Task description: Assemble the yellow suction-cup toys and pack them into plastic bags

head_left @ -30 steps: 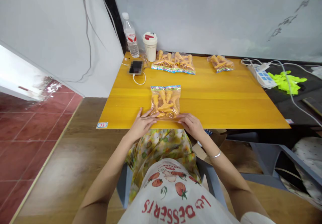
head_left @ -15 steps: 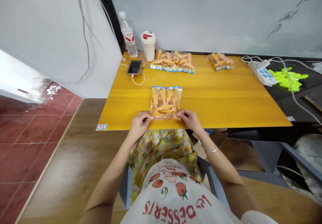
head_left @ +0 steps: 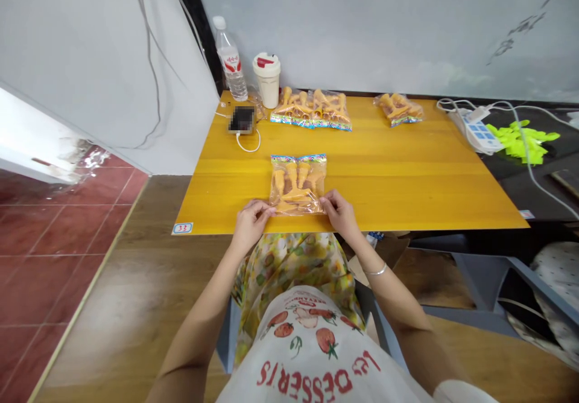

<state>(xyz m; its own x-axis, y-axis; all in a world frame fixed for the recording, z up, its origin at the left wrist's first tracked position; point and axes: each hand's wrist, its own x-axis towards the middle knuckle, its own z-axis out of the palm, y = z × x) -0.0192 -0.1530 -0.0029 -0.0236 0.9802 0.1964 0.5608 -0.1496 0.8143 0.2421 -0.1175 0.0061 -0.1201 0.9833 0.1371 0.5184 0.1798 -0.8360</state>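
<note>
A clear plastic bag (head_left: 298,186) with a colourful header strip lies on the yellow table (head_left: 407,186) before me. Inside it are several orange pieces with narrow stems and flared ends; I cannot make out their exact kind. My left hand (head_left: 252,224) pinches the bag's near left corner between thumb and fingers. At the near right edge, my right hand (head_left: 340,213) grips the bag the same way, a bit higher up. The header strip points away from me.
Along the back edge are similar filled bags (head_left: 311,110), another bag (head_left: 398,110), a lidded cup (head_left: 268,80), a water bottle (head_left: 230,62) and a blurred device (head_left: 242,119) on a cable. At right lie a power strip (head_left: 479,131) and bright yellow-green items (head_left: 522,140).
My right hand has slid slightly up along the bag's right edge. My left hand stays at the near left corner, and the bag has barely moved.
</note>
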